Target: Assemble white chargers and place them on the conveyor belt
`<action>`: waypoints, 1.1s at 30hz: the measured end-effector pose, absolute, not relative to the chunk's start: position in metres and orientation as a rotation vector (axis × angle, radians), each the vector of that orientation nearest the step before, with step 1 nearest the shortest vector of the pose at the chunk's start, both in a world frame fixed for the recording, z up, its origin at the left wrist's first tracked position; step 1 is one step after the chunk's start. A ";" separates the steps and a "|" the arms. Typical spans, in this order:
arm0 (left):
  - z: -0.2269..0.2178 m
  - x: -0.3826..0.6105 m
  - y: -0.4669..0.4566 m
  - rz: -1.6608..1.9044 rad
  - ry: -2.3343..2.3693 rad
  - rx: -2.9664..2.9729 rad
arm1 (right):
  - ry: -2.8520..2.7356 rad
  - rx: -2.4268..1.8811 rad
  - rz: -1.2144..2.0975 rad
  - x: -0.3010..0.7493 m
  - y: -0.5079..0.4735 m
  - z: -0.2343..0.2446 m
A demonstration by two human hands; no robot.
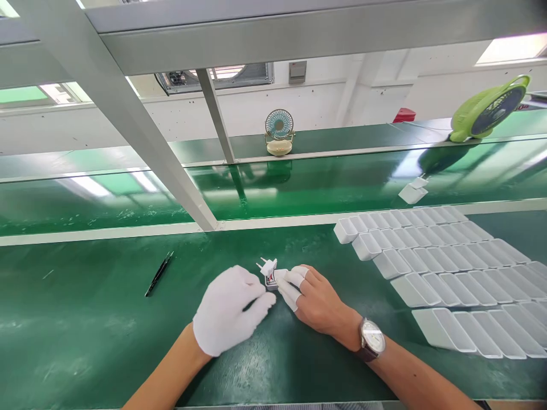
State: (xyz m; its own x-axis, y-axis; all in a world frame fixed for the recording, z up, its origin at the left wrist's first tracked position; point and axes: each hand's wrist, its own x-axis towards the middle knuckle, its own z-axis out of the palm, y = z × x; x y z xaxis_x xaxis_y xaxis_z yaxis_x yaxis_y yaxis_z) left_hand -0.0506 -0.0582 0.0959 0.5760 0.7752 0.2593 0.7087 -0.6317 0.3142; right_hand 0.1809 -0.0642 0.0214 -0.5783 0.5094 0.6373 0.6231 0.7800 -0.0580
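My left hand (231, 310) wears a white glove and rests on the green bench top (85, 319), its fingers curled toward a small white plug part (269, 272) with metal prongs. My right hand (314, 299), bare with white finger cots on the fingertips and a wristwatch (371, 339) on the wrist, pinches the same part from the right. Both hands hold the part together just above the bench at the centre.
Rows of white plastic housings (448, 267) lie at the right. Black tweezers (159, 273) lie at the left. One white housing (412, 191) sits on the green conveyor belt (299, 188). A small fan (279, 132) and a green fan (487, 108) stand behind. A metal frame post (128, 119) slants overhead.
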 end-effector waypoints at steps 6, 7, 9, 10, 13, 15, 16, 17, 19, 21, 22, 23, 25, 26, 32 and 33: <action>0.081 -0.027 -0.072 0.173 1.412 2.686 | -2.255 -0.784 -0.307 0.181 -0.064 0.026; 0.079 -0.025 -0.072 0.154 1.426 2.681 | -2.251 -0.778 -0.316 0.181 -0.064 0.025; 0.079 -0.022 -0.071 0.107 1.433 2.685 | -2.251 -0.772 -0.318 0.180 -0.065 0.022; 0.079 -0.021 -0.071 0.090 1.432 2.692 | -2.259 -0.775 -0.313 0.180 -0.065 0.021; 0.080 -0.020 -0.070 0.058 1.439 2.726 | -2.303 -0.785 -0.295 0.180 -0.066 0.019; 0.079 -0.021 -0.070 0.050 1.440 2.751 | -2.324 -0.781 -0.281 0.181 -0.066 0.019; 0.078 -0.021 -0.070 0.050 1.441 2.760 | -2.326 -0.780 -0.274 0.181 -0.065 0.020; 0.076 -0.021 -0.071 0.055 1.445 2.764 | -2.323 -0.784 -0.269 0.181 -0.065 0.020; 0.074 -0.022 -0.072 0.088 1.458 2.757 | -2.312 -0.794 -0.278 0.181 -0.066 0.020; 0.072 -0.022 -0.073 0.134 1.464 2.738 | -2.307 -0.803 -0.302 0.180 -0.067 0.021; 0.071 -0.022 -0.073 0.151 1.461 2.732 | -2.309 -0.803 -0.316 0.179 -0.068 0.022; 0.070 -0.021 -0.073 0.162 1.455 2.735 | -2.311 -0.802 -0.329 0.178 -0.068 0.022; 0.069 -0.020 -0.072 0.162 1.448 2.755 | -2.302 -0.800 -0.360 0.176 -0.070 0.023; 0.068 -0.019 -0.072 0.157 1.451 2.769 | -2.293 -0.802 -0.374 0.175 -0.071 0.023; 0.054 -0.016 -0.072 0.153 1.473 2.793 | -2.309 -0.859 -0.328 0.173 -0.071 0.018; 0.051 -0.017 -0.073 0.155 1.482 2.784 | -2.319 -0.856 -0.314 0.173 -0.071 0.017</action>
